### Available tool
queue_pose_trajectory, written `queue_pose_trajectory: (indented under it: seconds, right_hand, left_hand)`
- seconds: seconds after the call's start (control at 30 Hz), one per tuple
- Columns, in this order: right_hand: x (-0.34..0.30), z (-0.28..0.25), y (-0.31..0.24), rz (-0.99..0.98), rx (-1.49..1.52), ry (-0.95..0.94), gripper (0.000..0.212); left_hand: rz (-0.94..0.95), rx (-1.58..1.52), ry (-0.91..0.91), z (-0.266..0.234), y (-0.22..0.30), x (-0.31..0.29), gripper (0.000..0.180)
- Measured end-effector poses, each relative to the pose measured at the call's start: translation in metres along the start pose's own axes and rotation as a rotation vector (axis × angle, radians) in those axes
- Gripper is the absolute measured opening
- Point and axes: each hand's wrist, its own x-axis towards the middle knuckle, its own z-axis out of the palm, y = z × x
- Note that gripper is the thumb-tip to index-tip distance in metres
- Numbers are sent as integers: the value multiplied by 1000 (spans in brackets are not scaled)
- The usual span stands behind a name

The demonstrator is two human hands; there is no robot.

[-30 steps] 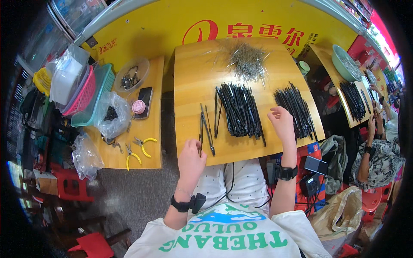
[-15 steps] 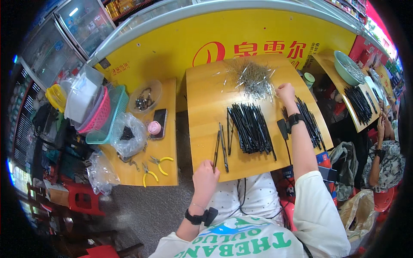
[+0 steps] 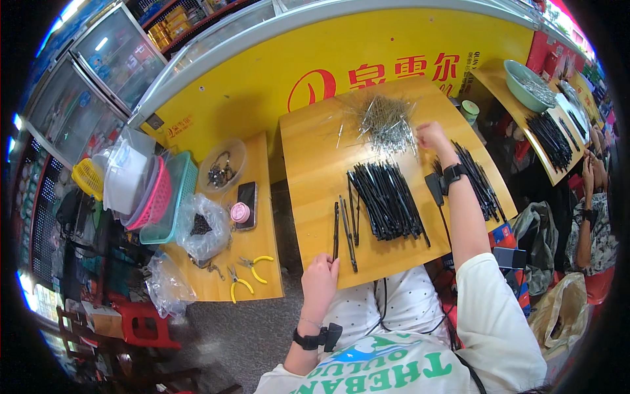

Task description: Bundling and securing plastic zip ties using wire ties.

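A black rod [image 3: 336, 230] is pinched by the left hand [image 3: 319, 281]! Metal pins [image 3: 387, 130] are apparently sought by the right hand [image 3: 432, 136], finger closure unclear; clean separation seems needed.

White T-shirt [image 3: 420, 358], black wristbands [image 3: 308, 339], dotted trousers [image 3: 410, 301]

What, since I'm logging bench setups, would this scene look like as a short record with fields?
Left hand: the hand grips the near end of a black stick
Right hand: the hand is at the right edge of the metal pin pile; whether it holds a pin, cannot tell
Table centre: large stick bundle
Table right: second stick bundle, partly behind the forearm
Side table, left: phone, pink container, two yellow-handled pliers
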Motion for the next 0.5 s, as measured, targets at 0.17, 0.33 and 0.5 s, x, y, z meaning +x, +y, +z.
queue_pose_trajectory:
  seconds: [0.17, 0.33, 0.5]
  right_hand:
    - [-7, -2, -2, -39, 175, 135, 15]
    - [-34, 5, -27, -115, 175, 149, 25]
    - [-26, 3, -28, -119, 300, 137, 17]
  left_hand:
    - [-11, 2, -73, -2, 2, 3, 21]
    - [-17, 65, -74, -2, -3, 3, 22]
    - [-6, 46, -16, 1, -2, 2, 23]
